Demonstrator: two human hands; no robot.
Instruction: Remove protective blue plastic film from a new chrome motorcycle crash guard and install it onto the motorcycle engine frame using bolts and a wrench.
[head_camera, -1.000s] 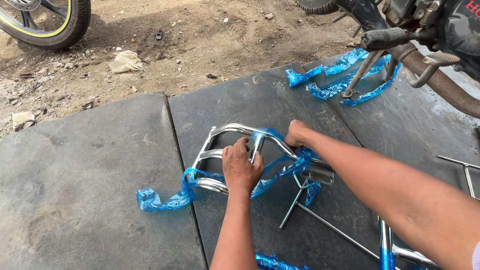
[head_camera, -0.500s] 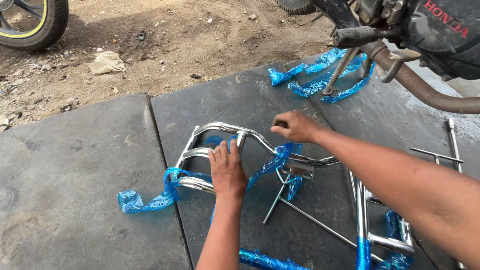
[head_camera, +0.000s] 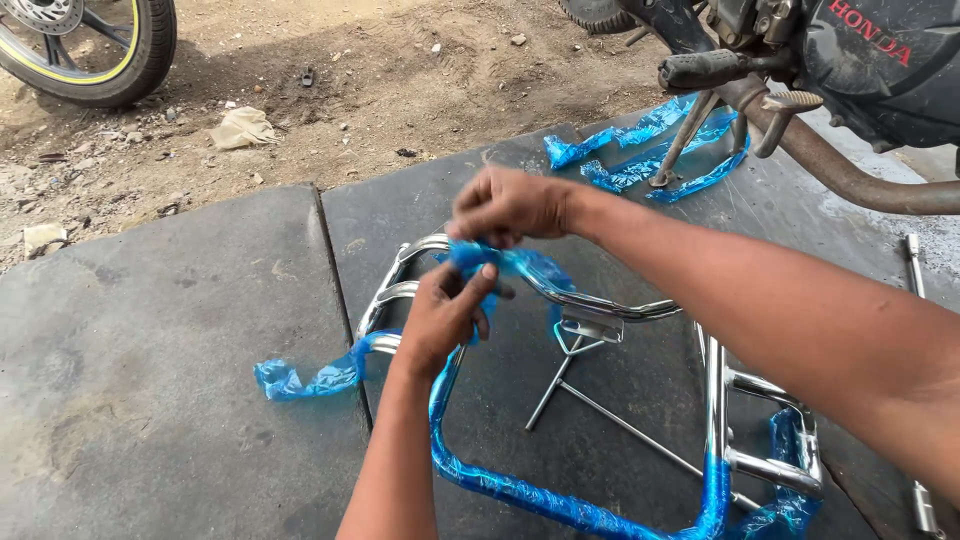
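Wrap (head_camera: 515, 265) of blue plastic is pinched by both hands over the chrome frame (head_camera: 600, 300): right hand (head_camera: 510, 205) at 12 o'clock, left hand (head_camera: 445, 315) at 6.

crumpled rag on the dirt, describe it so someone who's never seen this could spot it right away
Start at the motorcycle wheel with the yellow rim stripe in the top left corner. Just right of it, on the bare dirt ground above the dark stone slab, lies the crumpled rag. It is pale beige, unlike the shiny blue plastic wrap scraps nearby.
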